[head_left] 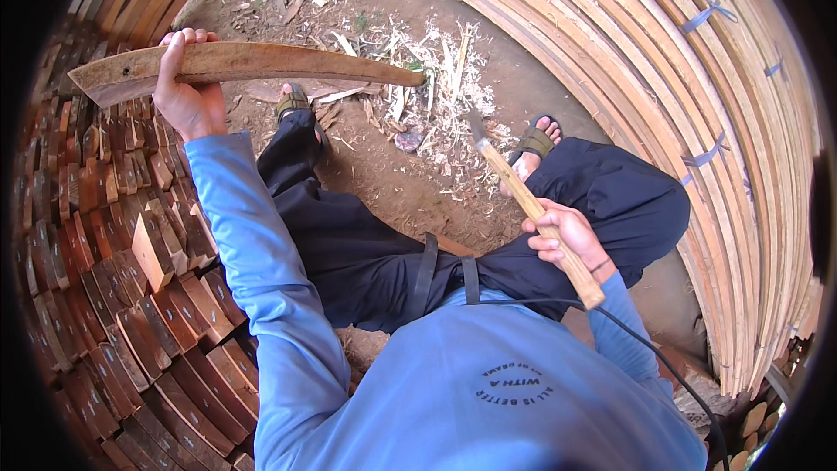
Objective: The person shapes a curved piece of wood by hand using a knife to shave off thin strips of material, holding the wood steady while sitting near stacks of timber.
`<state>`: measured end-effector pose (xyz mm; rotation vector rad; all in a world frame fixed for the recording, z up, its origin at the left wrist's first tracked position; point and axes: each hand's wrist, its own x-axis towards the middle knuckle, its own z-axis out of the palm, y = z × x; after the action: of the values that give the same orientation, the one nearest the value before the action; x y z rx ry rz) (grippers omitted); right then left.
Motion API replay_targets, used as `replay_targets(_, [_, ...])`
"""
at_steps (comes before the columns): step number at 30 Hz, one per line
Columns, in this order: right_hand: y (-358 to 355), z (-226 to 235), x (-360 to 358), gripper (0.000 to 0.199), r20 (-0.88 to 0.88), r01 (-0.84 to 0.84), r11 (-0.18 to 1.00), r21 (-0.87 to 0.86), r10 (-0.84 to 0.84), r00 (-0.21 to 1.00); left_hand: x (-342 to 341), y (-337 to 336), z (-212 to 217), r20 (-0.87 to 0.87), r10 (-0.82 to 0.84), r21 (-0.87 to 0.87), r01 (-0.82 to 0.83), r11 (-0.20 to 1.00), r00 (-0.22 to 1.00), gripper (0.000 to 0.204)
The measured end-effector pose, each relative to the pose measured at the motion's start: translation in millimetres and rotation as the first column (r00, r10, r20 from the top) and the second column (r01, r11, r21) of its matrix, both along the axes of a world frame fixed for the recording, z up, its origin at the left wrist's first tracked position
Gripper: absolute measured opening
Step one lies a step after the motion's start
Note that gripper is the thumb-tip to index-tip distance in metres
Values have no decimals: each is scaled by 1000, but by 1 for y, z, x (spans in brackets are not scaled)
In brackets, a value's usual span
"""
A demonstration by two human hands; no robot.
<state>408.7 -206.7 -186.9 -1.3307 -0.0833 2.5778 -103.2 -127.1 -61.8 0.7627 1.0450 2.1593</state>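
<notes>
The person is sitting low on the dirt, knees apart. The left hand (185, 92) is clenching a long curved plank (235, 65) near its wide end, holding it out level above the ground, its narrow tip reaching toward the shavings (427, 96). The right hand (565, 240) is gripping the wooden handle of a hatchet (532, 205), with the small metal head up and pointing away, just above the right knee.

Risks, as I judge them: the blade is hanging close to the right leg and the sandalled right foot (536, 141), so a glancing stroke off the curved wood could be coming down on bare toes. The left fingers are wrapping over the plank's top edge, so a stroke landing too near that end could be catching them. The plank is being held in the air by one hand only, so a hard blow could be twisting it loose. A black cable (645, 344) is trailing by the right elbow and could be snagging the swing.

No packages or signs are showing. Bluish strips (711, 13) are tying the bundle of pale bent slats (697, 122) on the right. Stacked reddish blocks (131, 279) are filling the left. The blue shirt (488, 384) is carrying a small round dark print on the chest.
</notes>
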Motion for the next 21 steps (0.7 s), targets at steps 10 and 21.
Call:
replay_targets(10, [21,55,-6,31,21,-157,905,396,162,987,-4,-6,6,-172,188,38,-184,982,967,19])
replay_targets(21, [93,39,-91,19,658,-671,10,742,-209,724,-37,-37,-19,15,399,-56,-397,916,917,18])
